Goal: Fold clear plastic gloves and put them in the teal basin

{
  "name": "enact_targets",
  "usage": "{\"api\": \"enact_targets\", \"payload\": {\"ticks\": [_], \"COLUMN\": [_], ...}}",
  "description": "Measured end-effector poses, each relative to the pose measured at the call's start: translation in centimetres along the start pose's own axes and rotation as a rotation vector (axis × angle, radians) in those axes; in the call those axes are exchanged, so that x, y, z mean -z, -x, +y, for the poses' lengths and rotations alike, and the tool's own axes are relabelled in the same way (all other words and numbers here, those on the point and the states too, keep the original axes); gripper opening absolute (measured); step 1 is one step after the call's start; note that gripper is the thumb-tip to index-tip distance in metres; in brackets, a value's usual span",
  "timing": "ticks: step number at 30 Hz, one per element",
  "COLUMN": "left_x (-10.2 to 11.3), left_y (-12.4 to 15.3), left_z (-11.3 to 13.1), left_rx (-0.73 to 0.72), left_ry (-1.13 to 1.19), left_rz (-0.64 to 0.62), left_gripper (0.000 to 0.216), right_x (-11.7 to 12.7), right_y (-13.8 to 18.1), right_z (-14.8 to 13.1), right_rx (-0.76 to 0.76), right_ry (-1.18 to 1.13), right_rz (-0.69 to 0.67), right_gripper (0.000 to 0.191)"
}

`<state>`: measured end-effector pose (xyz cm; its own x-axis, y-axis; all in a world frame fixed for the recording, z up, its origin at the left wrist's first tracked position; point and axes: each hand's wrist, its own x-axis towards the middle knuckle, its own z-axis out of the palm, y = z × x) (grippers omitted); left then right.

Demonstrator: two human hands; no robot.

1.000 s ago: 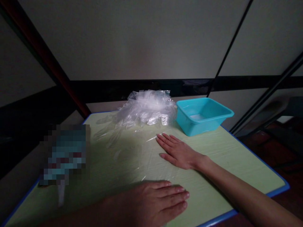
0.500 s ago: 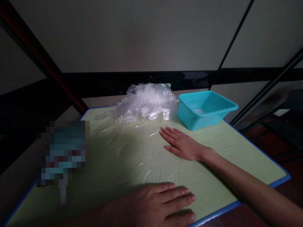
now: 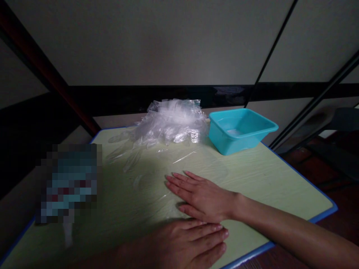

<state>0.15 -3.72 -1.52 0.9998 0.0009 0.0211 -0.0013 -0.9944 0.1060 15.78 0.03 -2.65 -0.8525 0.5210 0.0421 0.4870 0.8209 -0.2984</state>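
Observation:
A thin clear plastic glove (image 3: 207,160) lies spread on the pale green tabletop, hard to make out against it. Flat over its near part rests my right hand (image 3: 200,196), fingers stretched out and pointing left. Just below, my left hand (image 3: 193,241) lies palm down near the table's front edge, fingers extended to the right. The two hands almost meet, and the glove's portion beneath them is hidden. At the back of the table a crumpled heap of clear plastic gloves (image 3: 175,121) is piled, with some glove fingers trailing out on its left side.
A turquoise plastic basin (image 3: 238,144) stands at the back right beside the heap, something whitish at its bottom. On the left lies a blurred-out package (image 3: 70,179). The table (image 3: 280,179) has a blue edge and stands against a pale panelled wall (image 3: 162,45).
My right hand has slid toward me and to the left over the plastic, away from the basin and close to my left hand. The left hand has stayed nearly in place.

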Motion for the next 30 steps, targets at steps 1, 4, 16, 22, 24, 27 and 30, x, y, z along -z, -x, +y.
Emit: {"api": "enact_targets", "payload": {"ticks": [1, 4, 16, 22, 24, 27, 30], "left_x": [-0.1, -0.5, 0.2, 1.5, 1.3, 1.0, 1.0], "left_y": [0.0, 0.0, 0.2, 0.0, 0.0, 0.1, 0.1], "left_z": [0.0, 0.1, -0.2, -0.3, -0.4, -0.4, -0.4], "left_rx": [-0.002, 0.011, -0.022, -0.037, -0.03, -0.028, -0.038], "left_ry": [-0.005, -0.011, 0.054, 0.084, 0.098, 0.11, 0.103], "left_rz": [0.008, 0.036, 0.015, -0.106, -0.063, 0.011, 0.003], "left_gripper": [0.035, 0.035, 0.037, 0.04, 0.04, 0.038, 0.038], "right_x": [-0.2, -0.5, 0.0, 0.4, 0.7, 1.2, 1.2], "right_y": [0.0, 0.1, 0.7, 1.3, 1.3, 0.8, 0.2], "right_z": [0.1, 0.7, 4.2, 6.4, 6.1, 4.4, 1.9], "right_rx": [-0.011, -0.042, -0.199, -0.311, -0.332, -0.281, -0.138], "right_ry": [-0.002, -0.006, 0.111, 0.143, 0.143, 0.12, 0.076], "right_rz": [0.0, 0.015, 0.044, 0.067, 0.086, 0.112, 0.097], "right_gripper": [0.057, 0.061, 0.064, 0.062, 0.059, 0.052, 0.051]}}
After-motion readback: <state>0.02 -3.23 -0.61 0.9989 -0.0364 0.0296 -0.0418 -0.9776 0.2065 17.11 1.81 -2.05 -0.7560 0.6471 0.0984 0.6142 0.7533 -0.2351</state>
